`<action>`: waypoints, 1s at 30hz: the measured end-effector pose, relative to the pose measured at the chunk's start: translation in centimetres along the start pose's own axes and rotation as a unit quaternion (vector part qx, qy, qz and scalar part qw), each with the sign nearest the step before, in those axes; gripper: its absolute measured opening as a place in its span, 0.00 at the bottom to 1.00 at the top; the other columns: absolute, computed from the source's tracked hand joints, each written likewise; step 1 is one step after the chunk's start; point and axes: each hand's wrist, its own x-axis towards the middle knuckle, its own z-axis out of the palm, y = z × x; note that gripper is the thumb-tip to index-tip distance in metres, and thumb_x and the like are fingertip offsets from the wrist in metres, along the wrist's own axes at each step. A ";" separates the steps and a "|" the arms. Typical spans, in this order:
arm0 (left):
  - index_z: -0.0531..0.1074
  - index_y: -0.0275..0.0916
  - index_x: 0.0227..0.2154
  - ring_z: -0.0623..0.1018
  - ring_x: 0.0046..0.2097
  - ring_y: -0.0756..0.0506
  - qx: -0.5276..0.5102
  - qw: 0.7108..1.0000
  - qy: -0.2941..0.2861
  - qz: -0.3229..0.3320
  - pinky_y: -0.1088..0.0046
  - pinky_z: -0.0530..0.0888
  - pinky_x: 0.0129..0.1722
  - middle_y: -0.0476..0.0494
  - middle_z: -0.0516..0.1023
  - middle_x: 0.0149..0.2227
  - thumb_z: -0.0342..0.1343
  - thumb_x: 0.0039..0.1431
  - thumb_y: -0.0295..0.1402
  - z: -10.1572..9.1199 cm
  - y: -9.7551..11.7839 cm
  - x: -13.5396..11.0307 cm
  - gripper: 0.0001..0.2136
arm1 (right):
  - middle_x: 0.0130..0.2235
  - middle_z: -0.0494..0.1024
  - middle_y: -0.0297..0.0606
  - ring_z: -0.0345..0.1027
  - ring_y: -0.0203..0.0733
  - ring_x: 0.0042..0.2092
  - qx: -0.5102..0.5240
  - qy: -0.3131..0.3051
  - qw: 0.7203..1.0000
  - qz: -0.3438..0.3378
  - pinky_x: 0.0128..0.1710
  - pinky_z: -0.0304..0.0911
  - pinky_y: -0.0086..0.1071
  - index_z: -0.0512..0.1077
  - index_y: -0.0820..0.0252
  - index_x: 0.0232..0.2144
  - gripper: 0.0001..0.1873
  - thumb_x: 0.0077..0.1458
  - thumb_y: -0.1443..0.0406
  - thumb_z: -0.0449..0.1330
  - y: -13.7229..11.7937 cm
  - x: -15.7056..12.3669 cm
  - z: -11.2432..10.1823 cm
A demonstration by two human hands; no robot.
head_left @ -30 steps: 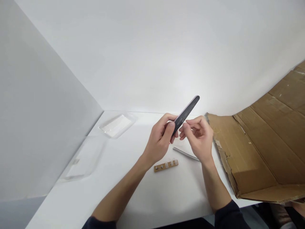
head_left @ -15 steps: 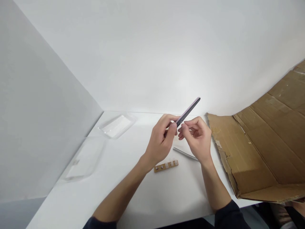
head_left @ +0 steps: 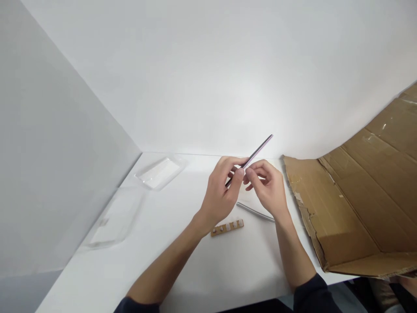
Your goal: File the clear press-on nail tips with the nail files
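One white table (head_left: pixel 182 269) held a cardboard sheet (head_left: pixel 358 208) on its right and a clear plastic tray (head_left: pixel 159 171) at far left. The left hand (head_left: pixel 220 195) was clamped on a thin nail file (head_left: pixel 259 150), edge-on, its long axis rising from the grip away and rightward. The right hand (head_left: pixel 269 191) curled just beside that grip, fingertips (head_left: pixel 252 176) near the file; whether they pinched anything could not be told. A small wooden strip (head_left: pixel 227 227) lay beneath.

The left hand (head_left: pixel 221 195) is covering the lower end of the nail file (head_left: pixel 257 152). The right hand (head_left: pixel 267 187) is curling its fingers so that nothing between them can be made out, and its wrist is hiding one end of the grey strip (head_left: pixel 252 211). The frame's right edge is cutting off the cardboard sheet (head_left: pixel 358 195). The pieces on the wooden strip (head_left: pixel 230 227) are showing too small to identify.
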 end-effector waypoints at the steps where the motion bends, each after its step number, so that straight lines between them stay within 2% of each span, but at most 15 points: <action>1: 0.77 0.42 0.48 0.79 0.39 0.48 -0.002 1.000 -0.002 0.003 0.68 0.77 0.41 0.43 0.78 0.46 0.52 0.74 0.32 0.0 -0.1 0.0 0.09 | 0.27 0.80 0.32 0.78 0.38 0.30 0.020 -0.015 1.000 0.018 0.26 0.76 0.28 0.73 0.57 0.33 0.15 0.63 0.53 0.68 -0.1 0.2 -0.1; 5: 0.78 0.42 0.49 0.79 0.40 0.48 -0.022 1.000 -0.013 -0.005 0.68 0.76 0.40 0.43 0.78 0.46 0.52 0.74 0.33 -0.1 -0.5 0.1 0.10 | 0.24 0.79 0.31 0.73 0.35 0.25 0.105 -0.064 0.990 0.072 0.22 0.73 0.27 0.75 0.58 0.32 0.18 0.59 0.50 0.71 -0.1 0.6 -0.5; 13: 0.79 0.43 0.49 0.78 0.40 0.47 -0.068 0.997 -0.033 -0.022 0.69 0.73 0.35 0.42 0.78 0.46 0.53 0.75 0.36 -0.2 -0.7 0.3 0.11 | 0.20 0.75 0.28 0.65 0.31 0.20 0.194 -0.066 0.973 0.107 0.16 0.66 0.23 0.79 0.59 0.30 0.14 0.55 0.55 0.74 0.3 0.9 -1.0; 23: 0.79 0.42 0.49 0.77 0.39 0.48 -0.062 0.998 -0.024 -0.017 0.71 0.74 0.34 0.41 0.78 0.46 0.53 0.74 0.36 -0.1 -0.6 0.2 0.10 | 0.21 0.76 0.28 0.66 0.32 0.20 0.153 -0.018 0.986 0.064 0.16 0.68 0.24 0.76 0.58 0.29 0.15 0.56 0.55 0.72 0.2 0.7 -0.3; 30: 0.79 0.42 0.49 0.77 0.39 0.48 -0.044 0.999 -0.019 -0.008 0.70 0.76 0.36 0.41 0.77 0.46 0.53 0.75 0.36 0.0 -0.7 0.2 0.11 | 0.21 0.76 0.28 0.67 0.32 0.20 0.136 -0.006 0.989 0.052 0.17 0.69 0.25 0.76 0.58 0.29 0.16 0.57 0.54 0.71 0.2 0.6 -0.1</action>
